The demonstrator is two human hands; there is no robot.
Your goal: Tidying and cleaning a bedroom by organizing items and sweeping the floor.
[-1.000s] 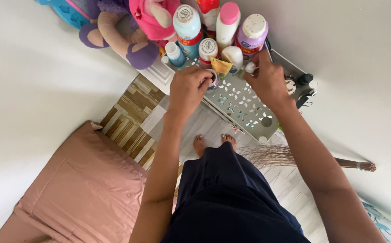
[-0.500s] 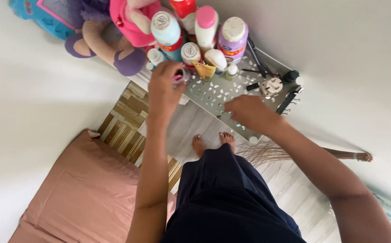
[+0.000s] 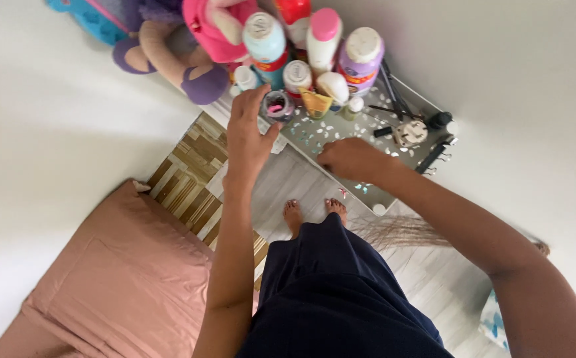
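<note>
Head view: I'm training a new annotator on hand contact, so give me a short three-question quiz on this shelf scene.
1. True or false: the left hand is at the small open jar with pink contents.
2. Where is the right hand? A) gripping the purple-labelled bottle B) low over the front of the perforated grey shelf, clear of the bottles C) on the pink pillow
3. Fill in: the plush toy sits to the ____ of the bottles in the picture.

Key: 1 true; 2 B; 3 left
</note>
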